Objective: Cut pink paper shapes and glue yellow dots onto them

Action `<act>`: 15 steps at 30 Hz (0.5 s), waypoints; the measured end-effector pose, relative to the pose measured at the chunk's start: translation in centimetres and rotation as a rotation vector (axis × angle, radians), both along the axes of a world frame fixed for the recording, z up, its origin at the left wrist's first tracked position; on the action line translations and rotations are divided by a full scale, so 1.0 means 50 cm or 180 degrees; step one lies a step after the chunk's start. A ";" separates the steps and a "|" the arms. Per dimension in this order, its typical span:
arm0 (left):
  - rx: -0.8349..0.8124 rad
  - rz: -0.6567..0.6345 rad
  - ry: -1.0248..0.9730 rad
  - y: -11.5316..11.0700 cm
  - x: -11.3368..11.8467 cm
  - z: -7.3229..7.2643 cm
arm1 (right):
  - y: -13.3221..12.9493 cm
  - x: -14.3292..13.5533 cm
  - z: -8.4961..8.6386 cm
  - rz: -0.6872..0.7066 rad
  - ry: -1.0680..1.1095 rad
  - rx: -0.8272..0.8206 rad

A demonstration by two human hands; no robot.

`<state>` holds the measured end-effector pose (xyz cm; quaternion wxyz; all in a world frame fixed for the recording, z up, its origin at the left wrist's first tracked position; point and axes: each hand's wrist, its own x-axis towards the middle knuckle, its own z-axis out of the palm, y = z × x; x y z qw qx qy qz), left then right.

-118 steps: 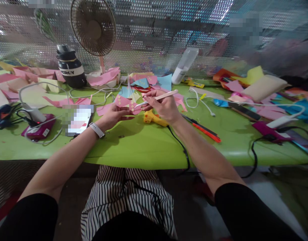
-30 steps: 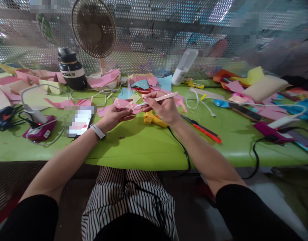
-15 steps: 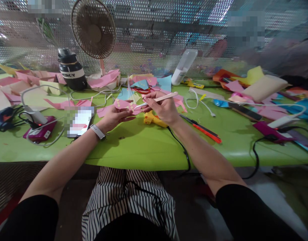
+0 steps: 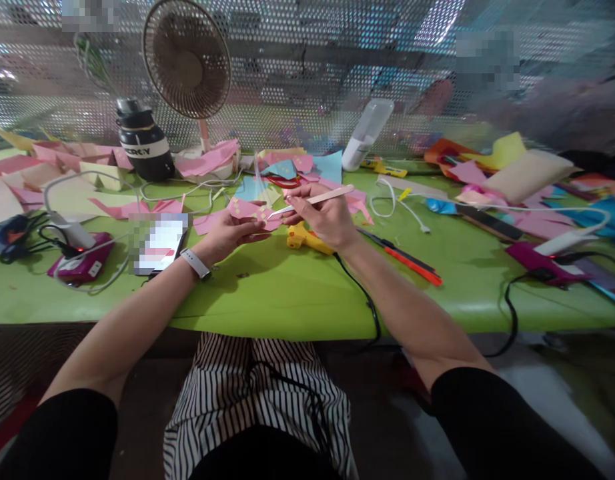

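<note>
My left hand (image 4: 227, 235), with a white band on its wrist, pinches a piece of pink paper (image 4: 247, 209) dotted with small yellow shapes. In my right hand (image 4: 330, 217) are slim pale pink tweezers (image 4: 330, 194), held like a pen. Their fine tip points down-left and meets the pink paper near its right part; whether it grips anything is too small to tell. Just below my right hand lies a yellow glue gun (image 4: 307, 239) with a black cord, partly hidden by the hand. An orange and black cutter (image 4: 412, 263) rests right of it.
A phone (image 4: 162, 243) and a purple power strip (image 4: 82, 260) lie left on the green table (image 4: 267, 300). Behind stand a fan (image 4: 187, 67), a black bottle (image 4: 145, 147) and a tilted clear bottle (image 4: 367, 133). Coloured paper scraps and cables surround the hands; another purple power strip (image 4: 542, 263) sits right.
Almost nothing differs. Both hands keep their hold on the pink paper and the tweezers, with the tip still at the paper; the view shifts very slightly.
</note>
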<state>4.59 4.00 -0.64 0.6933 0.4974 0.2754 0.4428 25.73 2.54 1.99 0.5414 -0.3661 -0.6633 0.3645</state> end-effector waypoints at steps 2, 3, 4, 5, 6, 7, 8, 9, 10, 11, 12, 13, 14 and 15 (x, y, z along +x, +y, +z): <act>0.0017 0.0007 -0.0004 -0.001 0.001 0.000 | 0.001 -0.001 -0.001 -0.0013 0.0019 -0.0001; 0.0023 0.0012 -0.0007 -0.001 0.001 0.000 | 0.001 -0.001 -0.002 -0.0022 0.0039 0.0009; 0.0027 0.0018 -0.0011 0.000 0.001 -0.001 | 0.001 -0.002 -0.002 -0.0030 0.0058 0.0029; 0.0026 0.0026 -0.0022 0.001 0.000 -0.001 | 0.001 -0.001 -0.003 -0.0037 0.0072 0.0059; 0.0018 0.0034 -0.0039 0.002 0.000 -0.002 | 0.001 -0.001 -0.003 -0.0045 0.0083 0.0097; 0.0008 0.0043 -0.0059 0.003 -0.001 -0.003 | 0.002 0.001 -0.003 -0.0058 0.0097 0.0141; -0.0004 0.0050 -0.0079 0.004 -0.002 -0.004 | 0.003 0.002 -0.003 -0.0085 0.0125 0.0194; -0.0014 0.0060 -0.0099 0.006 -0.002 -0.005 | 0.004 0.004 -0.002 -0.0127 0.0172 0.0249; -0.0021 0.0069 -0.0118 0.007 -0.003 -0.006 | 0.006 0.006 -0.002 -0.0182 0.0235 0.0301; -0.0026 0.0080 -0.0135 0.007 -0.003 -0.007 | 0.008 0.007 -0.002 -0.0247 0.0309 0.0341; -0.0028 0.0087 -0.0152 0.008 -0.004 -0.007 | 0.010 0.008 -0.001 -0.0313 0.0377 0.0364; -0.0031 0.0088 -0.0170 0.008 -0.004 -0.007 | 0.011 0.009 -0.001 -0.0369 0.0423 0.0361; -0.0033 0.0084 -0.0186 0.008 -0.004 -0.007 | 0.012 0.009 -0.001 -0.0406 0.0443 0.0332; -0.0031 0.0076 -0.0199 0.008 -0.004 -0.007 | 0.012 0.008 -0.001 -0.0420 0.0435 0.0287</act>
